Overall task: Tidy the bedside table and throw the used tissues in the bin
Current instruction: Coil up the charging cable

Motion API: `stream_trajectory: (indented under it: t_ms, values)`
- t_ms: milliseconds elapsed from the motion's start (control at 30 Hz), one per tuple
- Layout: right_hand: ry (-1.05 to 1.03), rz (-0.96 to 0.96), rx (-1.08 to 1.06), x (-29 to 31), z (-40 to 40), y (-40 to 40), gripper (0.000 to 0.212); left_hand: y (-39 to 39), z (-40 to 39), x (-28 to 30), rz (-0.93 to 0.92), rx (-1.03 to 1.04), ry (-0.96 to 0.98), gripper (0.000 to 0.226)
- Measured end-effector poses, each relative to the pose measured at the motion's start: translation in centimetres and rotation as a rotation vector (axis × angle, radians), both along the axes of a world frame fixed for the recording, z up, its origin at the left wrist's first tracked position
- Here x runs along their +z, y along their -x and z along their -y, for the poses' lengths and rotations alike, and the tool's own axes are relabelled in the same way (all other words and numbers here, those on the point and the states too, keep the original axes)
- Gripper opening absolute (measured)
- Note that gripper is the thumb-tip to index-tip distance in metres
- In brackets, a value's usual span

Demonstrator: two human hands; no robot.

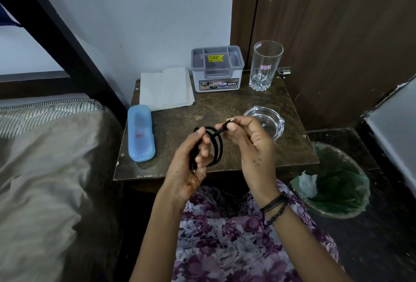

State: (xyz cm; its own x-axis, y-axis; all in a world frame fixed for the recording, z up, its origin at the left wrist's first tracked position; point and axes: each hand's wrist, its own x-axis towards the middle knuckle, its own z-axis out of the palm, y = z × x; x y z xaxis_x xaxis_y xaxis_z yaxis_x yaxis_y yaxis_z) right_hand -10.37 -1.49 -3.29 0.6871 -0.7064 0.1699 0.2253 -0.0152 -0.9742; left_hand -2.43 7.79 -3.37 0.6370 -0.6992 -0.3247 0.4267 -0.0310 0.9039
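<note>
Above the near edge of the bedside table [225,103], the left hand [191,160] grips the coiled black cable [215,146] while the right hand [247,137] pinches its plug end, so wind evenly without twisting.

The room was dimly lit, with soft, even light. The pale wall [139,11] at the far side was brightest; the floor [371,248] at near right sank into dark. Wide-angle bending curved the edges. The bedding [38,180] at near left looked smeared and soft.
</note>
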Motion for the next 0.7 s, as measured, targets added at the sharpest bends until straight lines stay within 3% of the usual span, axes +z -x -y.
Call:
stream_trajectory:
  t_ms: [133,267,533,700]
  values:
    - [-0.069,0.019,-0.021,0.0,-0.1,0.4,0.014,0.0,-0.2,0.2,0.037,-0.068,-0.011,0.046]
    - [-0.079,0.007,-0.055,0.2,0.0,0.8,0.012,-0.4,-0.6,-0.3,0.087,-0.068,-0.072,0.036]
    - [0.090,-0.087,-0.205,-0.1,-0.4,0.4,0.010,-0.1,-0.5,-1.1,0.431,-0.068,-0.204,0.018]
    - [0.121,-0.114,-0.236,-0.4,-0.6,0.3,0.013,0.3,0.1,-1.2,0.845,-0.037,-0.394,0.032]
